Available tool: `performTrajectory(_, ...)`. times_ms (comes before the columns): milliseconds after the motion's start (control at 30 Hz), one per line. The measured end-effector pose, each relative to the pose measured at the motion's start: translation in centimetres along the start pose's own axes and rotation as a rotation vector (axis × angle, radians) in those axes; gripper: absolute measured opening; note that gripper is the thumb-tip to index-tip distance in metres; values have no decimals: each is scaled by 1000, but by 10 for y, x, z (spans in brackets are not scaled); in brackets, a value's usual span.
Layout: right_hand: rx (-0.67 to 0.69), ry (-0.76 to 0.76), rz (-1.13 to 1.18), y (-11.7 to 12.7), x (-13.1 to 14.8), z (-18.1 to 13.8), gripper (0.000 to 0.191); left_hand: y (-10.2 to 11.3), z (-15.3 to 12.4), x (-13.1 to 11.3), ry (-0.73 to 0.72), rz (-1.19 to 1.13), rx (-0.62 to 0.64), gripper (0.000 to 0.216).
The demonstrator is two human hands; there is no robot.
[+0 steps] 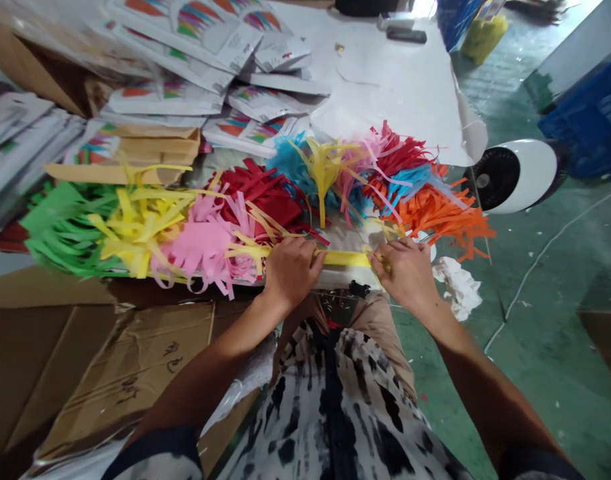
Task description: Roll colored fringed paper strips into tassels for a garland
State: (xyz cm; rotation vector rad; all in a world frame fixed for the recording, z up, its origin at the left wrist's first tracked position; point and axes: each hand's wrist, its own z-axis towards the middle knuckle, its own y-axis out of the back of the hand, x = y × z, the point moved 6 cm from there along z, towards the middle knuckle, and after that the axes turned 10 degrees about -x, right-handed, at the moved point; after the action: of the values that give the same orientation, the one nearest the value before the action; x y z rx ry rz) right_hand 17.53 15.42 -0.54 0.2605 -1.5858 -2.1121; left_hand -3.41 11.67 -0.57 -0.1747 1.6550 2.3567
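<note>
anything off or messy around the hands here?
One oddity: a crumpled white paper wad lies on the green floor beside the right hand. Both hands, left, pinch a flat yellow paper strip; the fringed coloured paper bunches sprawl loosely but look undamaged.

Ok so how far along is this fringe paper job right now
Looks done: sealed packets of coloured fringe lie piled at the back of the table. In hand: the left hand and right hand hold a yellow paper strip stretched between them. Left: loose fringe bundles, from green to orange, lie unpacked.
</note>
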Motion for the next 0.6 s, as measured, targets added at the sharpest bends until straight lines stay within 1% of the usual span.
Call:
performTrajectory(167,-29,0,-86,2,4,-2,34,-1,1,-4,-26,44,22,26)
performTrajectory(267,-116,17,-140,10,11,-7,32,3,0,-10,-70,54,-58,24)
performTrajectory(300,-152,47,-131,12,16,-10,31,4,-1,-14,-117,41,-89,24)
performTrajectory(367,-172,168,-64,13,28,-16,30,1,-3,-26,-281,-15,-103,27)
performTrajectory(433,-126,289,5,9,37,-24,32,-5,-7,-37,-467,-72,-50,25)
performTrajectory(467,-101,325,26,7,39,-28,32,-8,-10,-39,-537,-86,-24,23)
performTrajectory(533,-83,344,38,6,33,-33,32,-8,-15,-33,-606,-78,-24,21)
performTrajectory(600,-101,334,33,9,22,-36,32,2,-20,-18,-611,-53,-88,21)
